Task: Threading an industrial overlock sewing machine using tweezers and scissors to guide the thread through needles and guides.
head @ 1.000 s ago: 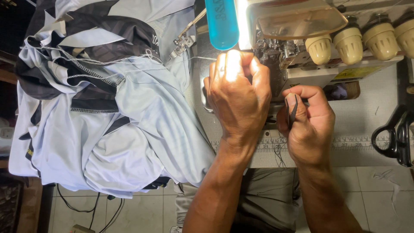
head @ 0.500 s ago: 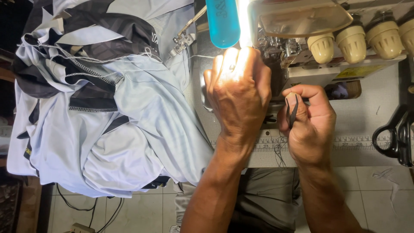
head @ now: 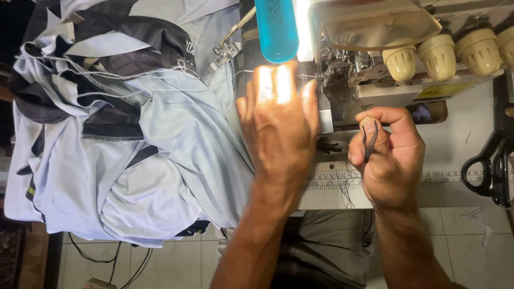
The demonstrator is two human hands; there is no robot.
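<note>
Left hand (head: 279,126) was flat and released, fingers up against the overlock sewing machine (head: 375,69), right under the lamp; right hand (head: 386,155) clenched around dark tweezers (head: 369,142) just right of it; pale blue garments (head: 134,160) piled at left.

Setting: garment sewing workshop. Evidence: industrial overlock sewing machine (head: 375,69) with a row of cream tension knobs (head: 439,53) on a white work table (head: 471,112); measuring tape strip (head: 332,182) along table edge; black scissors (head: 495,171) at right; heap of pale blue and grey jersey pieces (head: 123,139) at left.
</note>
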